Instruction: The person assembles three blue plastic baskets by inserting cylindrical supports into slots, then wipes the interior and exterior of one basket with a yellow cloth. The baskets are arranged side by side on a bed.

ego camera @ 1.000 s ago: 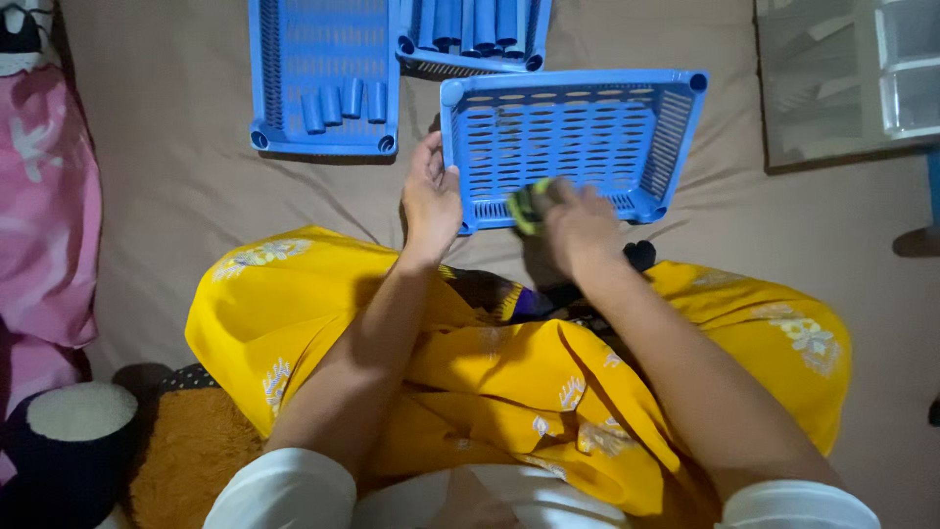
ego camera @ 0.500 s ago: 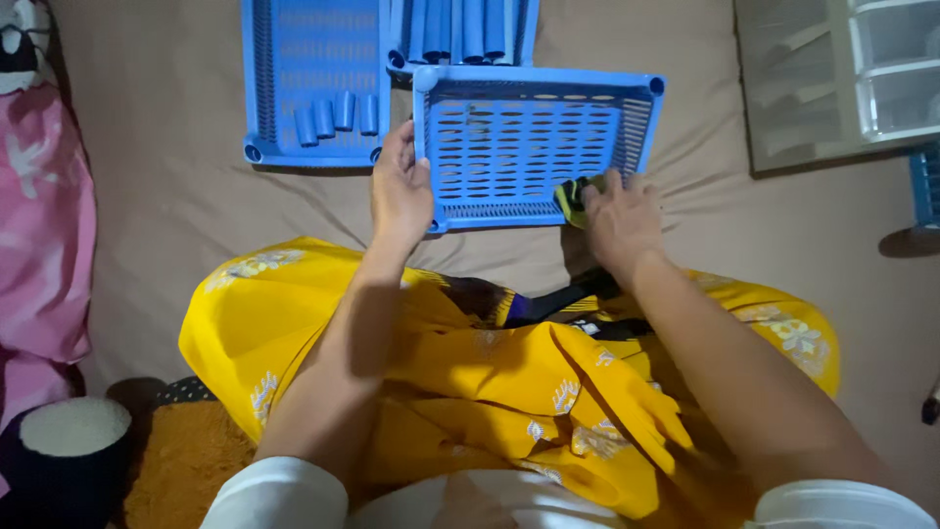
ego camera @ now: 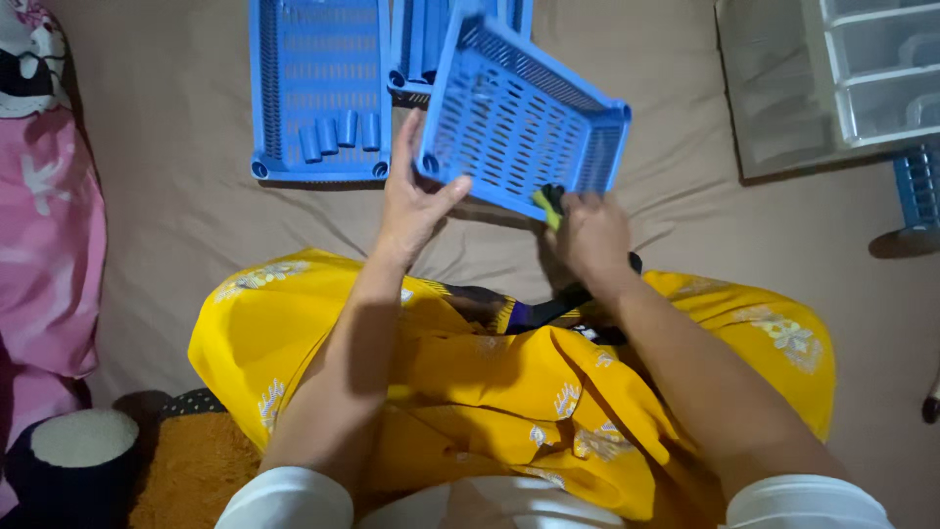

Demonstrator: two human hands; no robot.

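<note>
A blue slotted plastic basket tray (ego camera: 519, 122) is tilted up off the beige sheet in front of me. My left hand (ego camera: 411, 196) grips its near left corner. My right hand (ego camera: 590, 235) is at its near right edge, closed on a small green and black object (ego camera: 548, 203) pressed against the tray. My legs under yellow floral cloth (ego camera: 509, 382) fill the foreground.
A second blue tray (ego camera: 318, 88) with several short blue tubes lies flat at upper left; another tray with tubes (ego camera: 416, 44) is behind. A white drawer unit (ego camera: 871, 69) stands at upper right. Pink cloth (ego camera: 44, 255) lies along the left.
The blue tray has been lifted and turned, its left side now raised and rotated clockwise. Both hands moved with it; the right hand stays at its near right edge.
</note>
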